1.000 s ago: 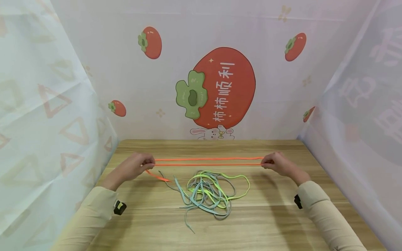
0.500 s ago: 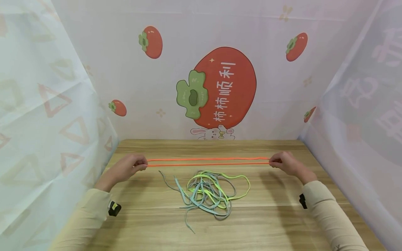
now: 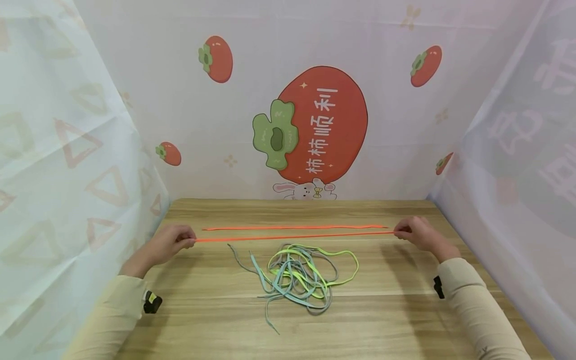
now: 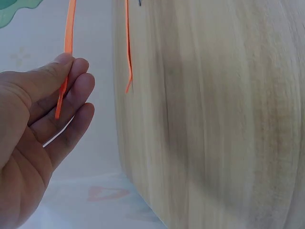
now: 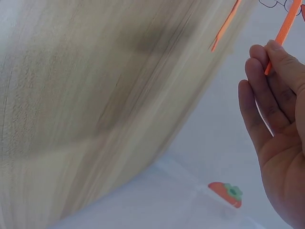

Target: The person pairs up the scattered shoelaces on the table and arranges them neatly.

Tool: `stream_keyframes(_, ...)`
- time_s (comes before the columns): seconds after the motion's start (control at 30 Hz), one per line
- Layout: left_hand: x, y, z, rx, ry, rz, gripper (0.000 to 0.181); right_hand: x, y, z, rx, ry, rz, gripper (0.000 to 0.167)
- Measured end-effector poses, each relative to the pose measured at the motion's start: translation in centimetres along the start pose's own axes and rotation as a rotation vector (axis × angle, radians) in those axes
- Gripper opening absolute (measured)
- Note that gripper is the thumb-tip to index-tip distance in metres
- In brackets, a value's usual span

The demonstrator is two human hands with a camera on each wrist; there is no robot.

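An orange shoelace [image 3: 292, 236] is stretched nearly straight above the table. My left hand [image 3: 173, 243] pinches one end between thumb and index finger, and a short tail hangs past the fingers in the left wrist view. At the other end, my right hand [image 3: 419, 234] pinches the lace, its tip poking out below the thumb. A second orange shoelace [image 3: 292, 227] lies straight along the back of the table, behind the held one. Nearer the front is a tangle of laces: yellow-green [image 3: 358, 264], light blue [image 3: 292, 298] and grey [image 3: 318, 314].
The wooden table [image 3: 288, 340] ends at a printed cloth backdrop [image 3: 382, 180]. More white cloth walls rise at the left [image 3: 67, 200] and right [image 3: 504, 210], close to the forearms.
My hands have moved apart, left hand leftward and right hand rightward, sliding out to the lace's ends. The loose tail near the left hand is gone from the table. The tangle is unmoved.
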State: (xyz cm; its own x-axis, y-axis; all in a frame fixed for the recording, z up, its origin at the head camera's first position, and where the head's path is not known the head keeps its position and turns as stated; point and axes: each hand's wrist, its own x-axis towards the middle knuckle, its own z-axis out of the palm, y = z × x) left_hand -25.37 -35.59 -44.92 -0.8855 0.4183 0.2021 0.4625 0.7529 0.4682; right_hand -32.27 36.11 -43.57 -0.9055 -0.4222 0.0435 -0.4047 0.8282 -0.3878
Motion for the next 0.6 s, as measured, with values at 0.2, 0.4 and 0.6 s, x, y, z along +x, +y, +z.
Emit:
stream_keyframes(0.2,-0.5,-1.2,-0.3,0.017,-0.007,-0.054,0.005,0.1,0.7,0.1,-0.023,0.015,0.002,0.01)
stream_keyframes(0.4,-0.2,-1.9,-0.6,0.048,-0.012,-0.082,0.007,0.3,0.4,0.1,-0.007,0.013,0.027,0.012)
stream_keyframes(0.6,0.7,-2.1,-0.3,0.079,-0.013,-0.122,0.007,0.7,0.2,0.2,-0.014,0.011,0.045,0.012)
